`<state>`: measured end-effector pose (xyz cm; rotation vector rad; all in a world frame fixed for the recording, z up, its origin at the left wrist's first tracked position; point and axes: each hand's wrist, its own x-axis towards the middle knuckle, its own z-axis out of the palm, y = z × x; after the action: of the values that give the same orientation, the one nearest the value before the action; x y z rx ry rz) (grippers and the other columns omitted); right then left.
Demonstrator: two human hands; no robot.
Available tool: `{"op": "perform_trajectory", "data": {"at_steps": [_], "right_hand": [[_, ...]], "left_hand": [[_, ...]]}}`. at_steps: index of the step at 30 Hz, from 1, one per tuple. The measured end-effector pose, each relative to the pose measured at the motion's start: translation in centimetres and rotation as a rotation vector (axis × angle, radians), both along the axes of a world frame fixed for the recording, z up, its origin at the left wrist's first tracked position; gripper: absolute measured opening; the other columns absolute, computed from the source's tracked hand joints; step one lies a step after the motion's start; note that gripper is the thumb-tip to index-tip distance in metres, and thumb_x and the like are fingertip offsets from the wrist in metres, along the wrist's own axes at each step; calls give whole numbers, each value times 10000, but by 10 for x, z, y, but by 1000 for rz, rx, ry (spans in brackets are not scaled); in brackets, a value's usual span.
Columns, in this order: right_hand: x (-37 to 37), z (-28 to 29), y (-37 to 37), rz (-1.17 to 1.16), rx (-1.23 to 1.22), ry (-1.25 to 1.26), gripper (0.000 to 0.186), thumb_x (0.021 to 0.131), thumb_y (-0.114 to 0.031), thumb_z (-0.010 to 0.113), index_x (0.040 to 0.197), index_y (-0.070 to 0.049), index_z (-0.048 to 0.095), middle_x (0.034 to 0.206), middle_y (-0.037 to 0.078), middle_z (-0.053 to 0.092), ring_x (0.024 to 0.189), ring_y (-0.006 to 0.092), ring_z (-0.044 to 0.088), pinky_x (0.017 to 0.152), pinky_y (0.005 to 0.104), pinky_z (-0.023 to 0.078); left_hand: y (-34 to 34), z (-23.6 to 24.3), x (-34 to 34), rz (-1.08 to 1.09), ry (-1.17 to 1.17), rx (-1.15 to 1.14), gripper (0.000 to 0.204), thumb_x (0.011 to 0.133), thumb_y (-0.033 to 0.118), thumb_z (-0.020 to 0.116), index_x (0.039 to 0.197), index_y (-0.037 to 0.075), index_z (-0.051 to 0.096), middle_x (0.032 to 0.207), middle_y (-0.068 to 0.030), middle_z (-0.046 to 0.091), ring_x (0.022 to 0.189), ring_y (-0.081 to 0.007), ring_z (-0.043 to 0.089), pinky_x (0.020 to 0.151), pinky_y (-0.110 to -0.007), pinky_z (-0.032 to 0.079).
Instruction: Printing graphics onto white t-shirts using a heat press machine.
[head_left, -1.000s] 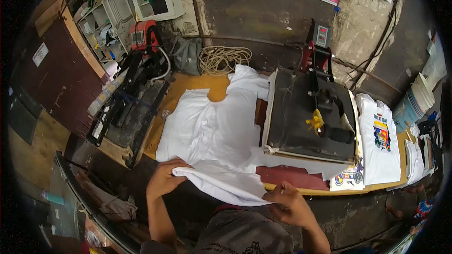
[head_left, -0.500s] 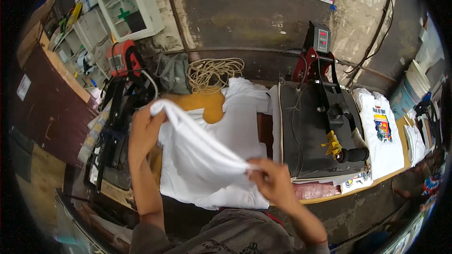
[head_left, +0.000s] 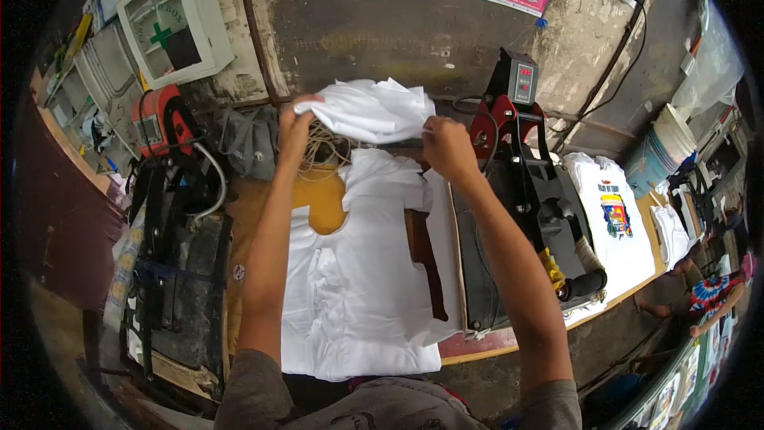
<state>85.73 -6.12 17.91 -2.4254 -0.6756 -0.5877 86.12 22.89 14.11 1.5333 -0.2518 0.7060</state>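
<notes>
Out over the far side of the table I hold a white shirt (head_left: 368,110), bunched and billowing between my hands. My left hand (head_left: 296,121) pinches its left end, and my right hand (head_left: 448,146) grips the right end. Both arms reach forward. Beneath them, white shirts (head_left: 366,271) lie spread on the table, overlapping, with a rumpled fold toward the left. The held cloth partly covers a coil of beige rope (head_left: 318,158).
A heat press (head_left: 521,80) stands right of the shirts, another with a red box (head_left: 159,121) at left. Beyond the right press lie a printed white shirt (head_left: 593,187) and a bucket (head_left: 664,146). A first-aid cabinet (head_left: 208,12) hangs on the wall. Another person (head_left: 720,293) is far right.
Both hands have swung forward and up, carrying the white shirt from above the near pile to the far side of the table. The shirts below are now uncovered.
</notes>
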Motion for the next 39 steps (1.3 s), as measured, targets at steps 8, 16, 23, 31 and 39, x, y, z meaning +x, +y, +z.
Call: {"op": "perform_trajectory", "data": {"at_steps": [8, 16, 23, 31, 39], "right_hand": [[-135, 22, -39, 331, 3, 234, 210, 774, -79, 628, 971, -9, 600, 860, 143, 592, 866, 349, 566, 768, 412, 482], [-313, -33, -161, 401, 16, 972, 198, 777, -71, 688, 972, -32, 686, 900, 132, 693, 743, 260, 678, 644, 342, 524], [-319, -22, -169, 461, 234, 1025, 130, 804, -100, 676, 918, -38, 679, 840, 121, 666, 725, 278, 657, 626, 358, 504], [-278, 12, -240, 267, 26, 43, 202, 670, 2, 680, 864, -34, 636, 660, 62, 540, 563, 225, 548, 485, 346, 450], [-207, 8, -278, 144, -170, -417, 235, 825, -269, 633, 844, -35, 634, 723, 65, 593, 593, 266, 564, 569, 380, 471]], "left_hand": [[13, -185, -73, 196, 257, 591, 386, 742, -55, 529, 1120, 11, 575, 1158, -179, 578, 1120, -328, 532, 960, -373, 415], [-28, -233, -265, 169, 485, 502, 244, 730, -82, 529, 934, 8, 629, 1019, -169, 619, 1004, -323, 589, 896, -368, 457], [-83, -225, -312, 187, 555, 413, 186, 773, -88, 549, 908, 8, 634, 1022, -150, 621, 984, -300, 597, 840, -342, 473], [-193, -220, -365, -36, 489, 532, 190, 769, 2, 620, 952, 32, 659, 1088, -120, 613, 1065, -289, 552, 907, -364, 452], [-320, -246, -436, 302, 532, 567, 259, 756, 73, 652, 1015, 69, 654, 1150, -104, 590, 1182, -357, 442, 994, -448, 375]]}}
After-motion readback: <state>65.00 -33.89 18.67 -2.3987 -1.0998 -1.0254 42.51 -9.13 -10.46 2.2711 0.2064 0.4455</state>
